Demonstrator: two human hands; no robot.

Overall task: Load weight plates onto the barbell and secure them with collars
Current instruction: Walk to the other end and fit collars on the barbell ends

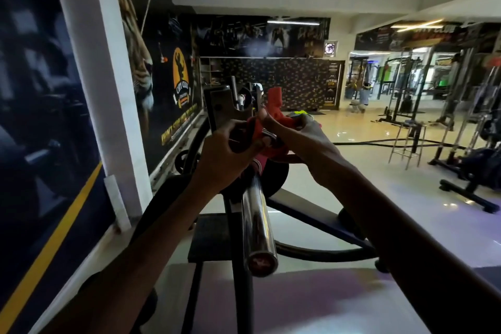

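A chrome barbell sleeve (257, 222) points toward me, its red end cap low in the middle of the view. A black weight plate (276, 176) sits on the sleeve behind my hands. My left hand (225, 152) and my right hand (303, 144) both grip a red collar (253, 127) held above the sleeve, just in front of the plate. The bar rests in a dark rack upright (219, 106). Part of the collar is hidden by my fingers.
A black bench frame (311, 217) lies under the bar. A white pillar (108, 89) and poster wall stand at the left. A metal stool (406, 141), cable machines and a black rope on the glossy floor are at the right.
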